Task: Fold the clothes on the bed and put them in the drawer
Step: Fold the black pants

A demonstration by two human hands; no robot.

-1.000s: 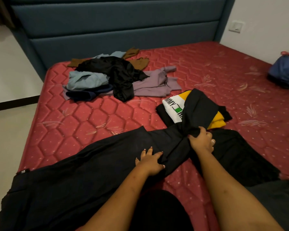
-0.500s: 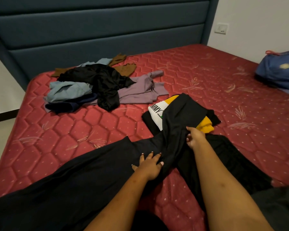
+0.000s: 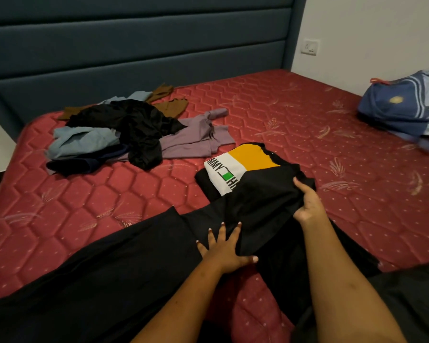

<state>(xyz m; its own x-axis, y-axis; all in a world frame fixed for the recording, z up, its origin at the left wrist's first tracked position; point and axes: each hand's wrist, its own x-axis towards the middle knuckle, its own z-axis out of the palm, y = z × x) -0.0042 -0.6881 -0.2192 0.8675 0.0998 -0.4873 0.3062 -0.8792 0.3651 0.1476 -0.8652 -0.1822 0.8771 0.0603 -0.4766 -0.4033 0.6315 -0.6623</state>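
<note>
Because the bed [image 3: 295, 115] serves as the folding surface, the long black garment [image 3: 109, 268] lies spread across its near edge, perhaps trousers, though the dark cloth hides its seams. The unfolded pile [image 3: 134, 134] waits near the headboard [image 3: 134, 45]; a folded yellow-and-white shirt [image 3: 248, 162] sits between, partly under black cloth. The left hand [image 3: 221, 251] presses flat, splayed wide, pinning the fabric, while the right hand [image 3: 307, 201] has its grip closed on a raised fold, likely to carry it across. No drawer shows.

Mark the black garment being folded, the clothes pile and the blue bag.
black garment [image 3: 109, 280], head view, flat left part.
clothes pile [image 3: 139, 127], head view, black piece on top.
blue bag [image 3: 394, 105], head view, front panel.
</note>
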